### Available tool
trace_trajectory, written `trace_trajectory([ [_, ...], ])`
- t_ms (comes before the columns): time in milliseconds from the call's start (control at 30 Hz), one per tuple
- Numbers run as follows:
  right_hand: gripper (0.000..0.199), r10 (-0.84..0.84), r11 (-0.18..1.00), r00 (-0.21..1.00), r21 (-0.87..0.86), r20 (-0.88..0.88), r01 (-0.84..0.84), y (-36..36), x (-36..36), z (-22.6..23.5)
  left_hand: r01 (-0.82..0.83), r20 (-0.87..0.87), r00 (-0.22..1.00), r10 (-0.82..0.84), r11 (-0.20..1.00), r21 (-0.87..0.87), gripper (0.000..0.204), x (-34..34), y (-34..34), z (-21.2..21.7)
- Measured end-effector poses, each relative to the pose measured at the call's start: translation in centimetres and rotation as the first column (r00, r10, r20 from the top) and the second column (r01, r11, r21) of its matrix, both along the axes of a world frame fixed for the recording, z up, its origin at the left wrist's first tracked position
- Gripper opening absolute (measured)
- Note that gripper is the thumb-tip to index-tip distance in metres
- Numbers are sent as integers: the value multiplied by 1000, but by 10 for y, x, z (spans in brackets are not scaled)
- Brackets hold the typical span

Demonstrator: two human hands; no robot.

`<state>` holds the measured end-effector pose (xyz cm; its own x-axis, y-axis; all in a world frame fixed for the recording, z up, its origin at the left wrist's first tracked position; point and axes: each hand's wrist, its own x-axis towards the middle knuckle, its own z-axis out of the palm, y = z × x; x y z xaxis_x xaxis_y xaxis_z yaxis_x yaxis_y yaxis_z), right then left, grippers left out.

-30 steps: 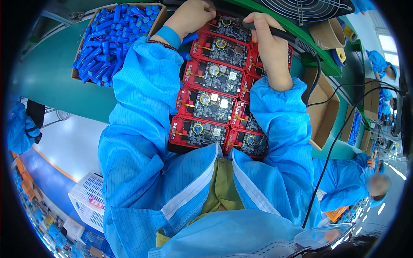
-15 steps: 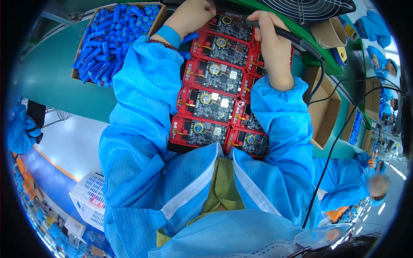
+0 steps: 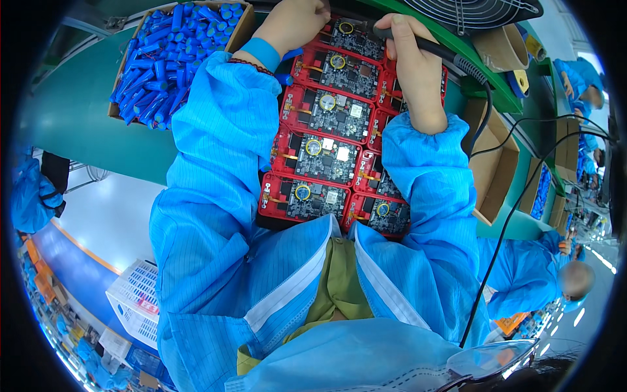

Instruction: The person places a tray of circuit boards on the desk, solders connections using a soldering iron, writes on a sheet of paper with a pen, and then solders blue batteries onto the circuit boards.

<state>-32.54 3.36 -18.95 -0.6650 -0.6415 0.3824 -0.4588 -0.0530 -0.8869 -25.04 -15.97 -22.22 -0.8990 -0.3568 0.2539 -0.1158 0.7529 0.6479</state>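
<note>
1. Right hand [image 3: 411, 72] is closed around the black handle of a soldering iron [image 3: 428, 47], held like a pen; the tip points left onto the far end of the boards [image 3: 323, 140]. Its cable [image 3: 503, 215] trails off to the right and down.
2. Left hand [image 3: 297, 23] rests on the farthest board at the top of the stack, fingers curled and pressing down; whether it pinches anything small, I cannot tell.
3. The boards sit in red frames, two columns running away from the person on the green table [image 3: 72, 117]. Each carries a dark circuit with a round coin cell.
4. Work is at the farthest row. Judgement: the nearer rows show no mark from here that tells them finished or untouched, so progress cannot be read beyond the position of the iron.
5. Carton of blue cells [image 3: 170, 55] stands to the left, apart from both hands, well filled.
6. Brown boxes [image 3: 493, 157] lie right of the boards; a fan grille [image 3: 470, 12] sits beyond.
</note>
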Motion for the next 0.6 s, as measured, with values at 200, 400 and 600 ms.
trace_trajectory([
  [200, 29, 0, 1000, 1000, -22, -30, -1, -2, 3, 0, -26, -30, 999, 23, 996, -81, 23, 0, 2, -2],
  [400, 29, 5, 1000, 1000, -26, -30, -6, -2, 3, 0, -45, -12, 999, 45, 996, -70, 24, -1, 3, -2],
  [600, 29, 5, 1000, 1000, 9, 20, -5, -1, 5, 1, -55, 8, 998, 56, 994, -90, 24, -2, 4, 0],
])
